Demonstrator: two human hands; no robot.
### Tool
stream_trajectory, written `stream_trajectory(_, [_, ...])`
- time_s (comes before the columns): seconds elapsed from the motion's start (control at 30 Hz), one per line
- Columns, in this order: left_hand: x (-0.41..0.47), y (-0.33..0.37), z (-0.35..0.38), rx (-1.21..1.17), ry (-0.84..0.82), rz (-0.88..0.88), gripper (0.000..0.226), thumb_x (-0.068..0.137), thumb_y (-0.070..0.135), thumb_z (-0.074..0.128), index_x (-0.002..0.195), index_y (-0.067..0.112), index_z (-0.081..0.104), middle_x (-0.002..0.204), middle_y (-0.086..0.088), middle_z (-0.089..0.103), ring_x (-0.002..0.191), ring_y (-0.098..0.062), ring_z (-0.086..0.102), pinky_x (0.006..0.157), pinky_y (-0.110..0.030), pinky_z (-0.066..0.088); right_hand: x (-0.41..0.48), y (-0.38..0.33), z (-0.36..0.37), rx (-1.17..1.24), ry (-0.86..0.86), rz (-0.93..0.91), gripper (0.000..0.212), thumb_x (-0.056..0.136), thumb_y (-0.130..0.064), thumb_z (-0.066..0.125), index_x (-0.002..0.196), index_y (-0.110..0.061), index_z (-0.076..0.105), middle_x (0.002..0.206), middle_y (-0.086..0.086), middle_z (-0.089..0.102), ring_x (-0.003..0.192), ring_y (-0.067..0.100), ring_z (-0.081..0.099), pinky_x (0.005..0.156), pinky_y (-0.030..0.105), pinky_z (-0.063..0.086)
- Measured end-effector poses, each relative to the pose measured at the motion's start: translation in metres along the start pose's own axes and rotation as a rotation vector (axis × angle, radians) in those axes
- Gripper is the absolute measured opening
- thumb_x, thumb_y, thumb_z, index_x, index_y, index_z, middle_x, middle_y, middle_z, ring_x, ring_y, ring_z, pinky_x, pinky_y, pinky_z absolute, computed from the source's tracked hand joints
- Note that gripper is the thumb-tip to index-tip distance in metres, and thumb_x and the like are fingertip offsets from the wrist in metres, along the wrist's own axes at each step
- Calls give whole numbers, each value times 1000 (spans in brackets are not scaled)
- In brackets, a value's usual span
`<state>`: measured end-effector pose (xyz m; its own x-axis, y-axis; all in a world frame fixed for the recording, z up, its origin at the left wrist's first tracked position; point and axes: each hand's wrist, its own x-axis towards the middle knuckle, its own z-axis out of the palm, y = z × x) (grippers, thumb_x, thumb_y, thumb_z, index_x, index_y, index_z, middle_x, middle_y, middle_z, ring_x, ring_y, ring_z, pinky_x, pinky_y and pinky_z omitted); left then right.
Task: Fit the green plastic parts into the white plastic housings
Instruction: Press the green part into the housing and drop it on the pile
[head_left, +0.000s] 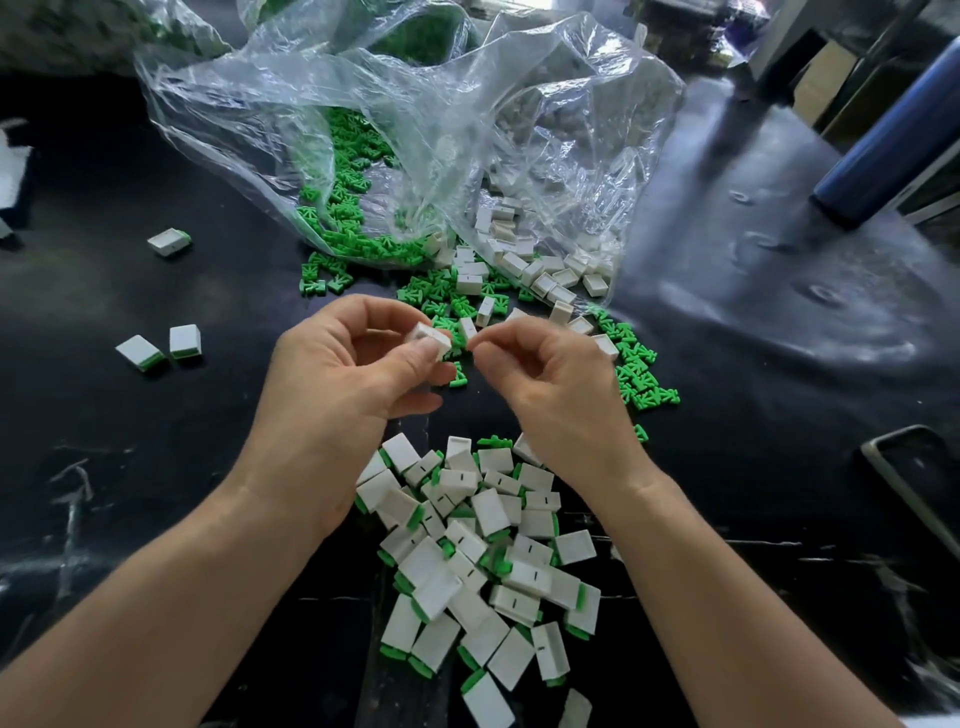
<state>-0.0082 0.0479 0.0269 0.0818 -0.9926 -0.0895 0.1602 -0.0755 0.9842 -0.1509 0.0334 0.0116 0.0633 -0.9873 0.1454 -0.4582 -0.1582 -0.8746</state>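
Note:
My left hand (353, 364) holds a white plastic housing (430, 338) between thumb and fingers above the black table. My right hand (540, 374) is just to its right, thumb and forefinger pinched together near the housing; whatever they pinch is too small or hidden to make out. Loose green plastic parts (636, 374) lie scattered behind and to the right of my hands, and more spill from a clear plastic bag (415, 130). Empty white housings (540, 275) lie at the bag's mouth. A pile of housings with green parts fitted (483, 551) sits between my forearms.
Three fitted housings (184, 340) lie apart at the left. A dark blue cylinder (893, 150) stands at the right rear, and a dark tray edge (914, 467) shows at the right. The table (130, 441) is covered in black sheeting.

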Motion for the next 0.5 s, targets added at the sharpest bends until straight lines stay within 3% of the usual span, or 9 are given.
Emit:
stream_trajectory(0.1, [-1, -1, 1, 19, -39, 14, 13, 69, 5, 68, 75, 15, 63, 67, -2, 70, 64, -13, 68, 55, -18, 54, 3, 3, 5, -307, -89, -20, 26, 86, -20, 62, 112, -21, 66, 92, -5, 56, 88, 9, 53, 84, 25, 43])
stream_trajectory(0.2, [-1, -2, 1, 69, -55, 32, 17, 70, -1, 70, 74, 15, 66, 66, 2, 69, 63, -9, 64, 61, -19, 56, 5, 5, 10, -546, -167, -52, 34, 88, -30, 59, 122, -29, 59, 94, -8, 41, 105, 14, 45, 79, 22, 30])
stream_trajectory(0.3, [-1, -1, 1, 77, -65, 28, 16, 66, 0, 72, 75, 13, 69, 68, 1, 71, 63, -7, 64, 62, -18, 55, 5, 7, 10, -569, -137, -58, 27, 88, -31, 60, 113, -25, 62, 95, -6, 44, 104, 15, 45, 72, 20, 26])
stream_trajectory(0.4, [-3, -1, 3, 57, -86, 21, 18, 59, 9, 72, 76, 13, 70, 69, 0, 71, 62, -8, 65, 59, -16, 52, 5, 8, 10, -569, -137, -84, 23, 91, -30, 55, 109, -18, 63, 103, 0, 54, 101, 17, 49, 77, 26, 34])
stream_trajectory(0.5, [-2, 0, 3, 7, -90, -10, 18, 69, 3, 67, 83, 14, 68, 66, 0, 70, 63, -9, 67, 57, -16, 52, 6, 5, 4, -412, -77, -15, 19, 94, -25, 50, 95, -13, 66, 87, 0, 57, 87, 18, 56, 76, 30, 40])
